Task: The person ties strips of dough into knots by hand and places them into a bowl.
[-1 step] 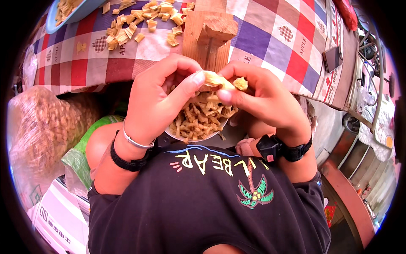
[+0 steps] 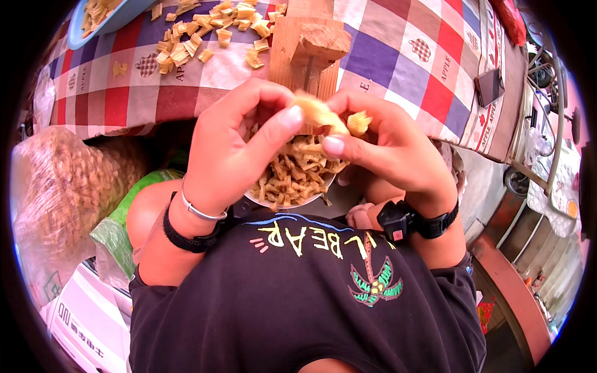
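Above a bowl, my left hand (image 2: 239, 133) pinches one end of a pale yellow, dried-looking strip (image 2: 317, 113) between thumb and forefinger. The thumb and forefinger of my right hand (image 2: 388, 140) close on its other end, so it slants between both hands. Its left end is slightly blurred. A yellow ragged bit (image 2: 359, 123) pokes out beside my right fingers; I cannot tell whether it belongs to the same strip. Beneath the hands, the round bowl (image 2: 273, 205) is heaped with brownish, curled strips (image 2: 295, 177). My fingers cover part of its far side.
A wooden stand with an upright block (image 2: 323, 40) sits on the checked tablecloth (image 2: 398, 56) just beyond my hands. Yellow cut pieces (image 2: 180, 53) lie to its left, near a blue basin (image 2: 78, 28). A large clear bag of brown pieces (image 2: 74, 186) stands at left.
The strip between my hands has tilted, its left end lifting slightly. My right fingers and the ragged yellow bit have shifted a little.
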### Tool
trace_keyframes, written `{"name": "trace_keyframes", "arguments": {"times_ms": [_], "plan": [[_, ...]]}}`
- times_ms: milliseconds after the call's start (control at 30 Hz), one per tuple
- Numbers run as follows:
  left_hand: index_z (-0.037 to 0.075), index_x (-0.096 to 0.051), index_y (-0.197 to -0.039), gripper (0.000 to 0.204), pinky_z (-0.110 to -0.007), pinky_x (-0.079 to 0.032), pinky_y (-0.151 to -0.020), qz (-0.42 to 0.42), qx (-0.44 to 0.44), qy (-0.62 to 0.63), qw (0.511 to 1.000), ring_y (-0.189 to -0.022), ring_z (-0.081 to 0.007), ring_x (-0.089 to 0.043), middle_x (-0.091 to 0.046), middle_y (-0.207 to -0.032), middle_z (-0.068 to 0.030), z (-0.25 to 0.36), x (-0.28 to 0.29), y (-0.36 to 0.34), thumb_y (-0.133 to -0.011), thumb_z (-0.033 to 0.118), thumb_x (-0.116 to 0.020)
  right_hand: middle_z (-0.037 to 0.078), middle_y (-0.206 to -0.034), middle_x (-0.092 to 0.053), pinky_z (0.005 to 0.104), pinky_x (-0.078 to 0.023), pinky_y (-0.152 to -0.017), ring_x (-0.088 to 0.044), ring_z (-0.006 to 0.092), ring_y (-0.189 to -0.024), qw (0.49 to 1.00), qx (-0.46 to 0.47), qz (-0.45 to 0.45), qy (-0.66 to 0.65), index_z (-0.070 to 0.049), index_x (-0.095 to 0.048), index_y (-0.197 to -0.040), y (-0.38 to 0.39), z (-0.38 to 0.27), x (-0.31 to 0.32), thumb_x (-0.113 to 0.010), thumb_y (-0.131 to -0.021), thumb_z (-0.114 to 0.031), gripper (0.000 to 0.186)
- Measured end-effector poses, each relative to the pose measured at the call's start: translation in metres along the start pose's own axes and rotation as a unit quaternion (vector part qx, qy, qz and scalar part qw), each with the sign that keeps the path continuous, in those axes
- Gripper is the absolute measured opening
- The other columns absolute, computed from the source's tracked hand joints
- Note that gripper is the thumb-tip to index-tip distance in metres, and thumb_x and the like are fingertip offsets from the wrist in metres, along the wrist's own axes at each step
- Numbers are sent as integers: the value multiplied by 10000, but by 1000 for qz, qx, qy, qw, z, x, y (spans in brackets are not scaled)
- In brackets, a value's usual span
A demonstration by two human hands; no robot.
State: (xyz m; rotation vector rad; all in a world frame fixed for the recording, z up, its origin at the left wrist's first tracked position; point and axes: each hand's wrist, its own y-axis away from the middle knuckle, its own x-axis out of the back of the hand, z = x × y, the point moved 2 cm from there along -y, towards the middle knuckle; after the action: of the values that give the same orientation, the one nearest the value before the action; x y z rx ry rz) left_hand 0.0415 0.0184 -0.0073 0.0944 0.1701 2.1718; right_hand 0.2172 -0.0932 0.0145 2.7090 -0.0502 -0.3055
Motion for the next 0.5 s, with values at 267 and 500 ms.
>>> {"name": "trace_keyframes", "arguments": {"times_ms": [267, 500], "plan": [[1, -652, -1076, 189, -198, -431, -725, -63, 108, -15, 992, -809, -24, -522, -614, -878, 25, 8, -3, 8, -1024, 178, -609, -55, -849, -558, 192, -422, -667, -498, 21, -772, 968, 139, 190, 84, -59, -583, -1033, -5, 16, 3, -693, -980, -144, 149], [3, -680, -974, 175, -240, -434, -608, 71, 32, -111, 991, -680, -54, -517, -620, -777, 0, -1, 7, 2, -951, 175, -698, -75, -802, -536, 199, -375, -585, -449, 17, -686, 966, 126, 209, 82, -59, -593, -998, -7, 21, 10, -706, -970, -151, 148]]}}
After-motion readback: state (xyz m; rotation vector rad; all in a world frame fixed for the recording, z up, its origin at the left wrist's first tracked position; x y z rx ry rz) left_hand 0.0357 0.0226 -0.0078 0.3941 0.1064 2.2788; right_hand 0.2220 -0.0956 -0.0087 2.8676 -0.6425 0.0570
